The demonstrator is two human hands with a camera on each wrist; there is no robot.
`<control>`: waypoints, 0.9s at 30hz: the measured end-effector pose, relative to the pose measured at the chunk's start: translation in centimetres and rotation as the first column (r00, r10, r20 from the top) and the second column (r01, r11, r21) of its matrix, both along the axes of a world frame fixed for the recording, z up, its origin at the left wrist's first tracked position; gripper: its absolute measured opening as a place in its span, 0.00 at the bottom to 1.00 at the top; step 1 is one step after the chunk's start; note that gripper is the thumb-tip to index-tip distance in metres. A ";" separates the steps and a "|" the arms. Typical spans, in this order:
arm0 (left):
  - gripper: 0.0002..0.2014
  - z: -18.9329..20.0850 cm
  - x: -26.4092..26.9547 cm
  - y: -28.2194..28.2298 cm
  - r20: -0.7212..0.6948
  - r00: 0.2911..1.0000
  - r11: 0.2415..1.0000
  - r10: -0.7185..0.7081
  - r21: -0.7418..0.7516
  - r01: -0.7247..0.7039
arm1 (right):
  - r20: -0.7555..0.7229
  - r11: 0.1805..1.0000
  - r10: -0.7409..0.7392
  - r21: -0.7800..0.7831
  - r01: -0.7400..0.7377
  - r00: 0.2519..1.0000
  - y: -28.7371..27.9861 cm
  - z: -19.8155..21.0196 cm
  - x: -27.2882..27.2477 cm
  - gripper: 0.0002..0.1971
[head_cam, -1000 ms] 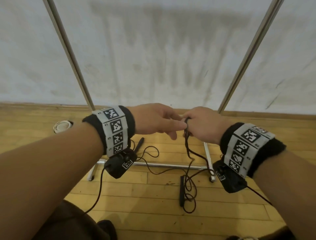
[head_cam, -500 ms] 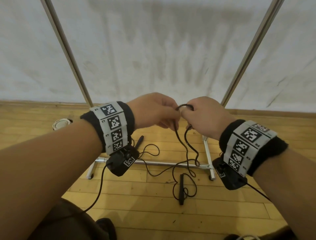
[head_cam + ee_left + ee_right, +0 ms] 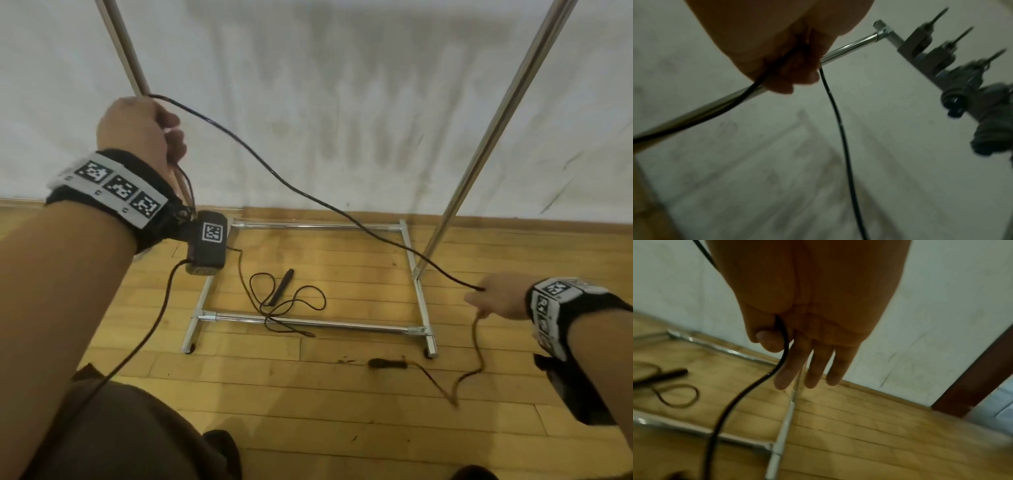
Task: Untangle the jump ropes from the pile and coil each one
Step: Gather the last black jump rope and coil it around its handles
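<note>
While the black jump rope (image 3: 274, 173) is sagging between the two hands, it is reading as a thin, light, limp cord: no stiffness, probably slick under the fingers. The left hand (image 3: 137, 135), raised at ten o'clock in the head view, is clenching it in a closed fist. The right hand (image 3: 496, 296), low at four o'clock, is pinching it between thumb (image 3: 767, 341) and index finger, the other fingers (image 3: 818, 369) hanging straight. Below that pinch the cord is trailing to a handle (image 3: 387, 364) lying on the wooden floor (image 3: 308, 411). Judgement: the rigid handles are offering the surest hold; the bare cord is needing a firm pinch. A second handle (image 3: 281, 286) with loose loops is lying at six o'clock inside the metal rack base (image 3: 301, 321). No brand or readable writing is showing; only square coded markers on the wristbands (image 3: 118, 186).
</note>
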State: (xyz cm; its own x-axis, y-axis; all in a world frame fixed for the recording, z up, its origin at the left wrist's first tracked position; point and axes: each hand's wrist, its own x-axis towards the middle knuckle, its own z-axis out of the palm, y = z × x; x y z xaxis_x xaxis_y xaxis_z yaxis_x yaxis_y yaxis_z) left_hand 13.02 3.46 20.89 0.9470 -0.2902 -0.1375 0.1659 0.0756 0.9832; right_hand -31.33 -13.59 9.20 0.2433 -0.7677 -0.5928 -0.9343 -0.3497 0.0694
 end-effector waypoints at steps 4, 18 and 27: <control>0.05 -4.1 -2.1 -0.6 0.196 0.880 0.844 -0.432 0.432 0.318 | 0.319 0.997 -0.023 0.079 -0.003 0.947 1.1 2.0 2.8 0.21; 0.24 -7.1 -13.3 -2.1 -0.130 -0.086 -0.140 -0.988 0.493 0.859 | 0.790 0.796 -0.602 0.584 -0.156 -0.117 7.2 12.2 8.7 0.25; 0.44 -7.4 -15.7 -2.5 -0.287 -0.052 -0.089 -0.956 0.115 0.989 | 0.565 0.738 -0.599 0.665 -0.115 -0.568 4.4 13.0 7.8 0.20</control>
State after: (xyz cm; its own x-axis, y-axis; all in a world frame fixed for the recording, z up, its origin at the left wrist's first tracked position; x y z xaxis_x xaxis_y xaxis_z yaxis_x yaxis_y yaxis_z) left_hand -2.73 0.93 13.50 -0.3180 -0.8418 -0.4361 -0.0676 -0.4387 0.8961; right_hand -23.56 -9.23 22.21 0.4335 -0.8972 -0.0843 0.5140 0.3230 -0.7947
